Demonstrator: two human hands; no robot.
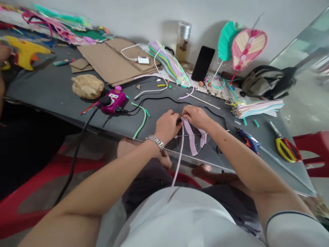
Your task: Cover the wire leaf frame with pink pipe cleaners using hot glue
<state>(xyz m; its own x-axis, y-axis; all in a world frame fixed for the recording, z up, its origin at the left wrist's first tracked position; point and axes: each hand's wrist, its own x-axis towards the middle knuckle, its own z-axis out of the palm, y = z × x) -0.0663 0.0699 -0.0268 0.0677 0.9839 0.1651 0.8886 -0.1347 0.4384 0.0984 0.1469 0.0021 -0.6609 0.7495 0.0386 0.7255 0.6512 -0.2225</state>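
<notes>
My left hand (167, 127), with a metal watch (155, 141) on its wrist, is closed at the front of the table. Its fingertips pinch the top of a long lilac pipe cleaner (180, 156) that hangs over the table edge toward my lap. Something small and dark shows at those fingers; I cannot make out what. My right hand (196, 116) almost touches the left, its fingers bent and pressed at the top of a flat row of lilac pipe cleaners (190, 139). A thin rod or wire crosses that row, and more lilac strips hang below my right wrist.
A blue glue gun (248, 140) and scissors (288, 149) lie to the right. A purple power socket (113, 100) with black cords sits left, beside a pale lump (87, 86). Behind are cardboard (102, 61), pipe cleaner bundles (169, 63) and a phone (203, 63). Another person's hand (3, 53) is near a yellow glue gun (25, 51).
</notes>
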